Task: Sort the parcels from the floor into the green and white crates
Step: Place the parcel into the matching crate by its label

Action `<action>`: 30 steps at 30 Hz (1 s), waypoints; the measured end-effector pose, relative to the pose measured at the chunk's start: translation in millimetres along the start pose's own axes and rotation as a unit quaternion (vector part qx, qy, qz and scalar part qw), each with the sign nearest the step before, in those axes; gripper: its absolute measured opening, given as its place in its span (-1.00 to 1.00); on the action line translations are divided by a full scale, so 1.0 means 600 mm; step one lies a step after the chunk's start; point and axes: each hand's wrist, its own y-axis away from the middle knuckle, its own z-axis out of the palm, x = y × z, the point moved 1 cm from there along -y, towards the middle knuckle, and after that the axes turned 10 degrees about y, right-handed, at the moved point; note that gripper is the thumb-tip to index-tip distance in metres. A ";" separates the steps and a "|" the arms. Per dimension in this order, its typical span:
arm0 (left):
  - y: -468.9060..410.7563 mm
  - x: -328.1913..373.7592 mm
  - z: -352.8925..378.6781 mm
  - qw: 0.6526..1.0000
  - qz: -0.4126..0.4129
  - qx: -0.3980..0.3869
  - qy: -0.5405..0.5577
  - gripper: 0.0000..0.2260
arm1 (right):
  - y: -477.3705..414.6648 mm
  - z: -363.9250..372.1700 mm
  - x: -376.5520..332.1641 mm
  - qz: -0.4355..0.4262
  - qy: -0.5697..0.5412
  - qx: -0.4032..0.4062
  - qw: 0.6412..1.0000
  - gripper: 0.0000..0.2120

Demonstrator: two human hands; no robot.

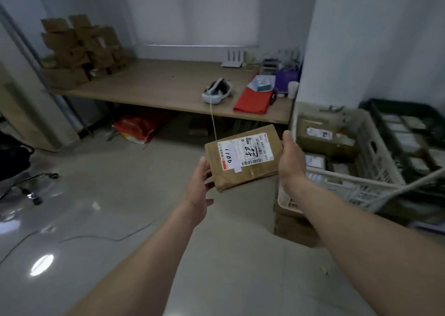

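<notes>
Glossy grey floor [125,195], long wooden table [156,84]

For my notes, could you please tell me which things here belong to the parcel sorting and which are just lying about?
Job: cardboard parcel, left hand, right hand, white crate, green crate.
Lying about: headset, red bag, router, stacked cartons, wooden table, office chair.

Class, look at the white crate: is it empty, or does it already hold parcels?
Not empty: the white crate holds several labelled brown parcels, visible over its rim.
</notes>
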 end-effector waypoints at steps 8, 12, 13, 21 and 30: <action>-0.075 0.005 0.195 0.979 -0.040 -0.188 -0.066 -0.58 | -0.056 -0.159 0.016 0.072 -0.084 0.233 0.966 -0.38; -0.100 -0.014 0.292 0.958 -0.072 -0.263 -0.084 -0.59 | -0.079 -0.251 0.034 0.068 -0.087 0.286 0.952 -0.47; -0.107 -0.019 0.315 0.953 -0.076 -0.280 -0.092 -0.57 | -0.089 -0.271 0.037 0.073 -0.099 0.285 0.951 -0.47; -0.211 -0.063 0.477 0.944 -0.096 -0.296 -0.106 -0.58 | -0.233 -0.380 0.100 0.077 -0.076 0.225 0.968 -0.40; -0.360 -0.104 0.702 0.952 -0.115 -0.260 -0.113 -0.59 | -0.451 -0.498 0.149 0.108 -0.010 0.185 0.977 -0.50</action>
